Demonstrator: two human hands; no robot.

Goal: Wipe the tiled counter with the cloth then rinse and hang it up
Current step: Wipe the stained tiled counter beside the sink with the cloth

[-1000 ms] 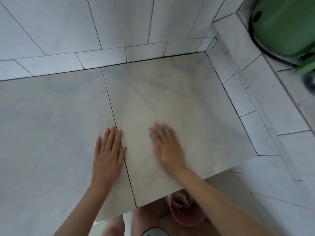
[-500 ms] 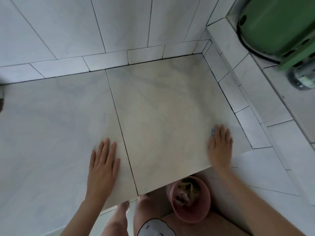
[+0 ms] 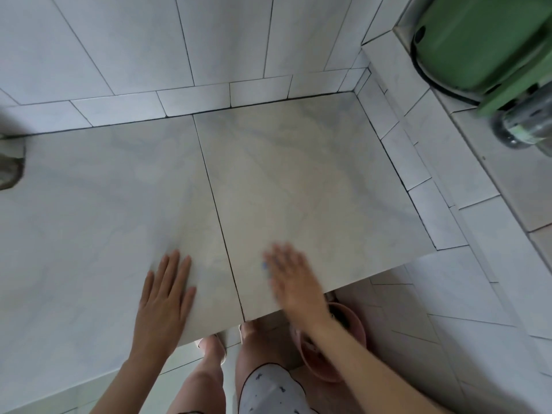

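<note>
the left hand (image 3: 162, 297) lies flat on the counter (image 3: 298, 180) near its front edge, fingers spread a little, empty and simply bracing. the right hand (image 3: 294, 279) is just across the dark grout line (image 3: 219, 216) from it, also near the front edge, palm down and fingers pressed close together. it is blurred, so the wiping stroke looks to be under way. only a small blue bit of the cloth (image 3: 264, 266) peeks out at the fingertips; the rest is hidden under the palm, so i cannot tell its size or how it is folded.

to do this step well, i would keep the palm flat so the whole cloth bears on the tile, run overlapping strokes from the back wall toward the front edge, and work along the grout line and into the back right corner, where dirt likely gathers. crumbs pushed off the front edge would probably land near the pink bucket (image 3: 354, 333) on the floor below.
</note>
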